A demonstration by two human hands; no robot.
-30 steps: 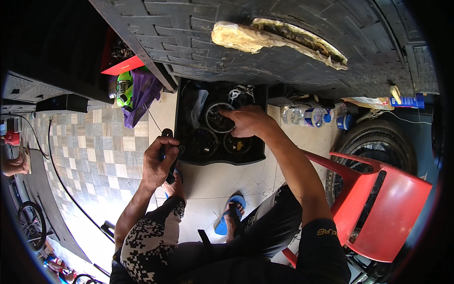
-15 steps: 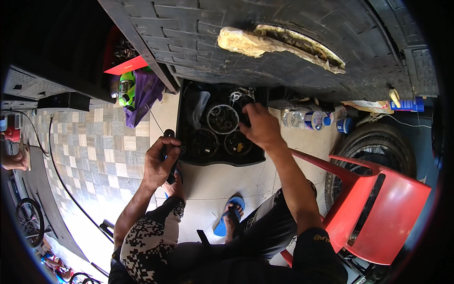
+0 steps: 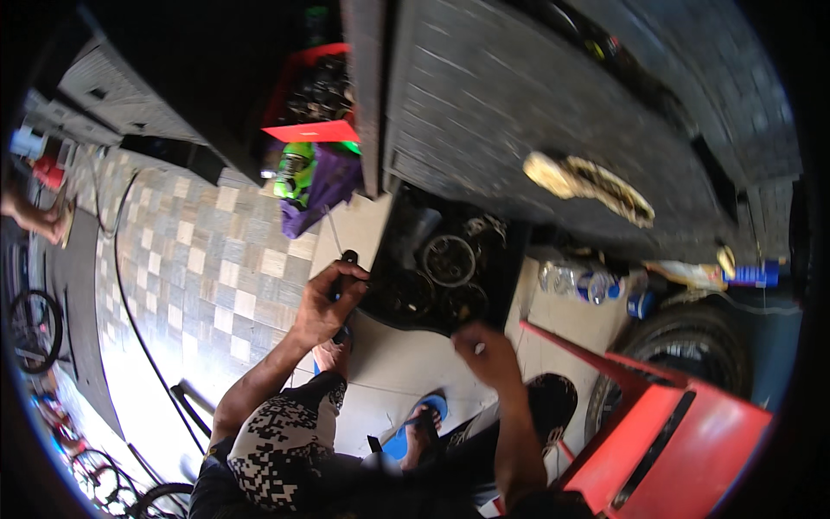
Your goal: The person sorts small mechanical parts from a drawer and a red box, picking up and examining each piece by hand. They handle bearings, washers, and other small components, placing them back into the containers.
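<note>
My left hand (image 3: 322,310) is closed around a black bar (image 3: 348,257) that looks like a bicycle crank arm; one rounded end shows above the fingers. It is beside the left edge of an open black drawer (image 3: 399,322). In the drawer are several round tubs, among them a pale-rimmed tub (image 3: 449,261) of small metal parts, and a crumpled clear plastic bag (image 3: 418,227). Just in front of the drawer's near right corner, my right hand (image 3: 486,356) has its fingers curled together. A small pale spot shows at them, too blurred to name.
A red plastic chair (image 3: 683,441) stands at the right, by stacked tyres (image 3: 705,346) and clear bottles (image 3: 581,282). On the left are a purple bag (image 3: 322,186), a red bin (image 3: 298,91) and a black hose (image 3: 130,285). The dark cabinet (image 3: 484,112) overhangs the drawer.
My right hand has come out of the drawer, back toward me, with its fingers now curled. The left hand still holds the black bar. The whole view has turned and shifted.
</note>
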